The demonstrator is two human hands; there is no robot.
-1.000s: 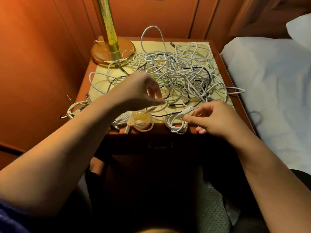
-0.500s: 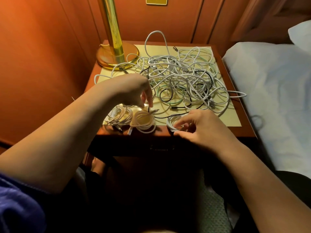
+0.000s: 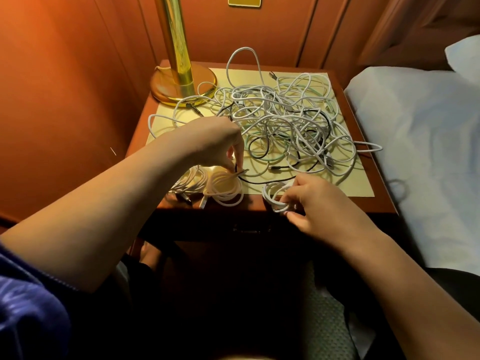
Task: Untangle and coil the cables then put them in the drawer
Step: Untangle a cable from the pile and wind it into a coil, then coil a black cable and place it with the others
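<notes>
A wooden nightstand [image 3: 384, 203] with a pale yellow top panel is seen from above, set between an orange-brown panelled wall [image 3: 65, 87] and a bed [image 3: 428, 152] covered in white sheets. At the back left corner of the nightstand a brass lamp base [image 3: 181, 87] is placed, with its shiny column rising out of view. Most of the top is covered by a tangled pile of cables [image 3: 285, 118], mainly white, with a black one and a pale green one woven through; one white loop is arched up at the back, and another is hung over the right edge towards the bed.

Along the front edge three coiled white cables are laid. The leftmost coil [image 3: 189, 180] is partly hidden beneath the left forearm. The middle coil [image 3: 226, 188] is touched by the left hand [image 3: 215, 144], whose fingers are bent downward and pinched on a connector end just above that coil. The right coil [image 3: 275, 196] is gripped by the right hand [image 3: 319, 203], with thumb and fingers curled round its strands at the front rim of the nightstand.

Beneath the top, the drawer front [image 3: 249, 227] is seen in deep shadow, closed, with a small handle faintly made out. A blue sleeve [image 3: 26, 307] is visible at the lower left corner.
</notes>
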